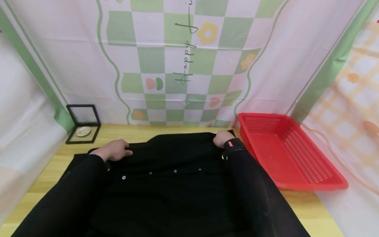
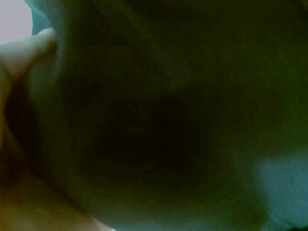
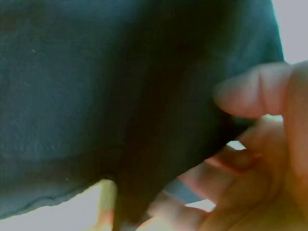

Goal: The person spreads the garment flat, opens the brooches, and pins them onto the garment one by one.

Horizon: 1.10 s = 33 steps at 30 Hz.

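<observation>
A black button-up shirt [image 1: 174, 194] lies spread across the table, a row of small light buttons running crosswise over it. At its far left edge, my left hand [image 1: 113, 150] pinches the cloth. In the left wrist view, dark blurred fabric [image 2: 159, 120] fills most of the picture, with the thumb [image 2: 36, 45] against it; the other fingers are largely hidden. My right hand [image 1: 222, 139] grips the far right edge of the shirt. The right wrist view shows its thumb [image 3: 250, 91] on top of the black cloth [image 3: 62, 96], fingers curled underneath.
To the right stands a red plastic basket [image 1: 273, 158] with perforated sides, close to my right forearm. A black frame [image 1: 96, 115] holding a small round pale object [image 1: 83, 131] sits at the back left. A checked curtain [image 1: 177, 62] hangs behind the wooden table [image 1: 118, 130].
</observation>
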{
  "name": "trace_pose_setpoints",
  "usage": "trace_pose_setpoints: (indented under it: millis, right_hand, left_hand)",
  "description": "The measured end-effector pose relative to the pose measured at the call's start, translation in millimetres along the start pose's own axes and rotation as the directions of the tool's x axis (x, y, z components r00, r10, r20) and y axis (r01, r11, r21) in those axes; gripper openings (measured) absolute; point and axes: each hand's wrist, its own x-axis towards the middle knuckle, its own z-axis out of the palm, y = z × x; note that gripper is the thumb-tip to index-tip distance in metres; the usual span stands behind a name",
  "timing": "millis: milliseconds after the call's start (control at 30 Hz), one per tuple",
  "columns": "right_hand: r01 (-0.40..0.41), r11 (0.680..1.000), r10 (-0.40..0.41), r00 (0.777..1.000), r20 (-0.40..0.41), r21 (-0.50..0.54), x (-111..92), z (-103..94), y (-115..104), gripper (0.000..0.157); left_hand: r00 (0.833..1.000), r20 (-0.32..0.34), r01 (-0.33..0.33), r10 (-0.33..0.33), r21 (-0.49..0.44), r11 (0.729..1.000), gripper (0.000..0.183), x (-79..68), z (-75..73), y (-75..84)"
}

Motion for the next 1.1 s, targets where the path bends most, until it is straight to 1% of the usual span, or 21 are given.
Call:
trace_pose_setpoints:
  millis: [33, 100, 167, 267, 333, 400, 433, 500, 600, 667, 733, 800, 867, 933, 1000, 1033, 1100]
  right_hand:
    - [-0.020, 1.000, 0.020, 0.999, 0.038, 0.005, -1, -3.2, 0, 0.030]
    - [-0.043, 0.999, 0.040, 0.995, 0.090, 0.024, -5, -8.0, 0, 0.034]
    - [-0.046, 0.998, 0.041, 0.993, 0.115, 0.039, -7, -9.6, 2, 0.037]
    - [-0.027, 0.999, 0.024, 0.994, 0.111, 0.025, -10, -8.4, 4, 0.037]
    - [-0.013, 1.000, 0.015, 0.995, 0.101, -0.016, -12, -6.1, 4, 0.037]
    - [-0.020, 0.999, 0.024, 0.995, 0.094, -0.051, -12, -4.2, 4, 0.036]
    - [-0.019, 0.997, 0.025, 0.995, 0.092, -0.071, -13, -3.5, 4, 0.036]
    - [-0.031, 0.996, 0.037, 0.996, 0.076, -0.081, -13, -3.3, 4, 0.035]
    - [-0.044, 0.995, 0.049, 0.998, 0.050, -0.085, -14, -3.4, 4, 0.030]
    - [-0.066, 0.995, 0.068, 0.997, 0.030, -0.070, -14, -2.3, 5, 0.027]
    - [-0.086, 0.995, 0.087, 0.996, 0.010, -0.054, -14, -0.1, 7, 0.024]
    - [-0.109, 0.994, 0.109, 0.994, -0.011, -0.026, -14, 3.1, 9, 0.023]
    - [-0.125, 0.992, 0.124, 0.992, -0.029, -0.006, -13, 6.2, 10, 0.023]
    - [-0.138, 0.990, 0.139, 0.990, -0.037, 0.009, -12, 8.5, 12, 0.024]
    - [-0.148, 0.989, 0.149, 0.988, -0.041, 0.020, -11, 10.4, 13, 0.026]
    - [-0.151, 0.988, 0.152, 0.987, -0.044, 0.018, -11, 11.3, 14, 0.027]
    - [-0.152, 0.988, 0.153, 0.987, -0.048, 0.012, -10, 12.7, 16, 0.030]
  left_hand:
    - [1.000, -0.002, -0.007, 0.007, -0.003, 1.000, 0.031, -1.0, 0.0, -2.6]
    - [1.000, -0.013, -0.029, 0.028, -0.019, 0.999, 0.030, -2.3, -0.2, -7.7]
    - [0.999, -0.019, -0.032, 0.032, -0.032, 0.999, 0.033, -2.5, 0.5, -11.2]
    - [0.999, -0.034, -0.032, 0.032, -0.003, 0.999, 0.040, -1.5, 3.1, -13.6]
    - [0.998, -0.053, -0.025, 0.027, 0.038, 0.999, 0.042, 0.6, 5.2, -13.3]
    - [0.995, -0.097, -0.016, 0.024, 0.084, 0.996, 0.041, 2.8, 6.6, -12.4]
    - [0.992, -0.121, -0.014, 0.025, 0.087, 0.996, 0.040, 3.4, 6.5, -11.7]
    - [0.983, -0.183, 0.001, 0.012, 0.075, 0.997, 0.039, 4.4, 5.5, -11.5]
    - [0.962, -0.274, 0.021, -0.009, 0.043, 0.999, 0.042, 4.6, 2.3, -14.3]
    - [0.948, -0.317, 0.033, -0.021, 0.035, 0.999, 0.044, 4.0, 0.2, -17.6]
    - [0.940, -0.340, 0.036, -0.022, 0.033, 0.999, 0.046, 3.4, -1.1, -20.9]
    - [0.944, -0.328, 0.040, -0.034, 0.012, 0.999, 0.048, 2.3, -1.6, -24.2]
    - [0.958, -0.283, 0.036, -0.041, -0.021, 0.999, 0.049, 0.6, -2.2, -27.6]
    - [0.975, -0.222, 0.024, -0.034, -0.047, 0.999, 0.045, -1.2, -3.2, -30.5]
    - [0.986, -0.167, 0.000, -0.007, -0.044, 0.999, 0.039, -3.1, -4.4, -32.2]
    - [0.988, -0.155, -0.016, 0.011, -0.031, 0.999, 0.035, -3.3, -4.9, -33.1]
    - [0.988, -0.151, -0.025, 0.026, 0.006, 1.000, 0.028, -3.3, -5.4, -34.3]
